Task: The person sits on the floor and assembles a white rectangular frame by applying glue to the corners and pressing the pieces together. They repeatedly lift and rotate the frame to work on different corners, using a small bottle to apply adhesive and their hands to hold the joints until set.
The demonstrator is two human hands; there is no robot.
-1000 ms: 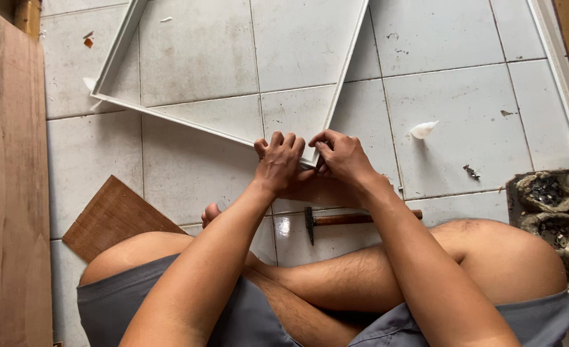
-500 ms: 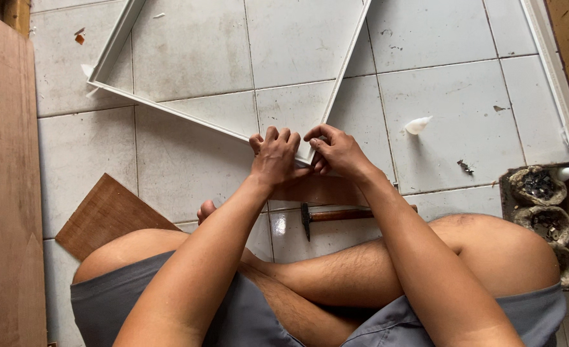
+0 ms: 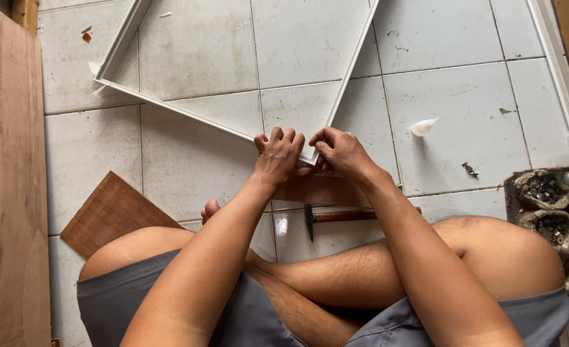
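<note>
Hands meet at the near corner of a white, thin-railed rectangular moulding frame (image 3: pixel 169 106) lying flat on the pale tiled floor (image 3: pixel 464 96). Left hand (image 3: pixel 278 154) presses down on the corner joint, fingers curled together over the rail end. Right hand (image 3: pixel 342 151) pinches the adjoining rail just beside it, thumb and fingertips closed on the strip.

Judgement on the step: the mitred ends look best held flush and level, with pressure straight down so the joint does not spring open, both rails kept flat on the tiles.

Orientation: one rail runs from the held corner up and to the right, out of the top edge; the other runs up and left to a far corner, where a third rail turns away upward. The frame sits skewed to the tile lines.

Nearby: a wooden-handled hammer (image 3: pixel 336 217) lies behind the forearms, a brown plywood offcut (image 3: pixel 108 215) beside the left knee.
</note>
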